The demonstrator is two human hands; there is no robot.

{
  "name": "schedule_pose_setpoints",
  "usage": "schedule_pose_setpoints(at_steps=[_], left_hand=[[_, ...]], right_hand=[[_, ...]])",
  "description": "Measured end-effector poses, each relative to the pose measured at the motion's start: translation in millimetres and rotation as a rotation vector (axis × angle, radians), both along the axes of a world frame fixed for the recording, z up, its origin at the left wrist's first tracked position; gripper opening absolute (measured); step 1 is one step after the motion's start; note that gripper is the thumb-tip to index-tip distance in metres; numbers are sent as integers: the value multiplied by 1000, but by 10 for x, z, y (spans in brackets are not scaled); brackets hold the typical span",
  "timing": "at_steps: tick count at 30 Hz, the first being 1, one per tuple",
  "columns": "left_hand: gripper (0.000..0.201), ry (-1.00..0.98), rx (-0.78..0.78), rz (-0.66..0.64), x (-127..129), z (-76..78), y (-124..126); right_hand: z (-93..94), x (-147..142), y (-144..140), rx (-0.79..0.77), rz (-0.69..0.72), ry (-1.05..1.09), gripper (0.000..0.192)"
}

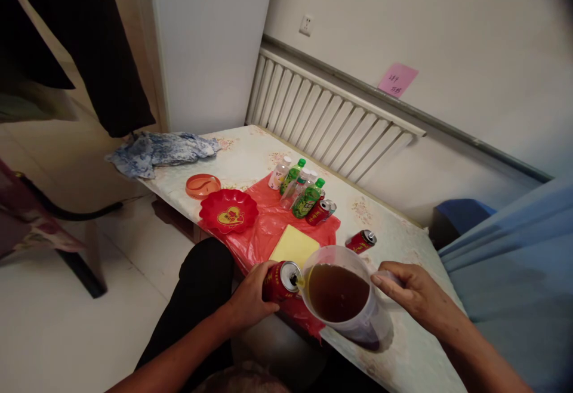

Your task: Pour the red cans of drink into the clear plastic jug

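Observation:
My left hand (249, 299) is wrapped round a red drink can (274, 282) whose top faces the jug. By its handle, my right hand (409, 288) grips a translucent plastic jug (376, 321) with dark brown liquid (339, 293) in it. The jug leans left, its spout right at the can's opening, and yellowish liquid shows at the spout. Just behind the can and jug lies a folded yellow cloth (293, 247) on a red plastic sheet (264, 202). Another dark red can (362, 240) stands beyond the jug.
Several plastic bottles (308, 199) and a red can (319, 212) stand together on the sheet. A red scalloped plate (248, 207) and an orange round dish (203, 186) are at left, near a blue-white cloth (170, 151). A radiator (331, 115) lines the wall; a blue curtain (519, 262) hangs right.

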State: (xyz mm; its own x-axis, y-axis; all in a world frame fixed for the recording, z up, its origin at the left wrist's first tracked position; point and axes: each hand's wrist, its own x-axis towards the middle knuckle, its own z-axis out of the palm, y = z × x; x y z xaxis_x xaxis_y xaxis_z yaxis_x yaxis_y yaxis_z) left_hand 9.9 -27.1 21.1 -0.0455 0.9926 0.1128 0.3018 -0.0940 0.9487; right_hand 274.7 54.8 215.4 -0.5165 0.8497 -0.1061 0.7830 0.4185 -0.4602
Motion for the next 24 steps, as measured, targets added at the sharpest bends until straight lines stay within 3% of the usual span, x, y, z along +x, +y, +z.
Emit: schedule_pose_setpoints(at_steps=[24], left_hand=[[75, -11, 25, 3, 8, -52, -8]], right_hand=[[19, -20, -10, -7, 9, 10, 45]])
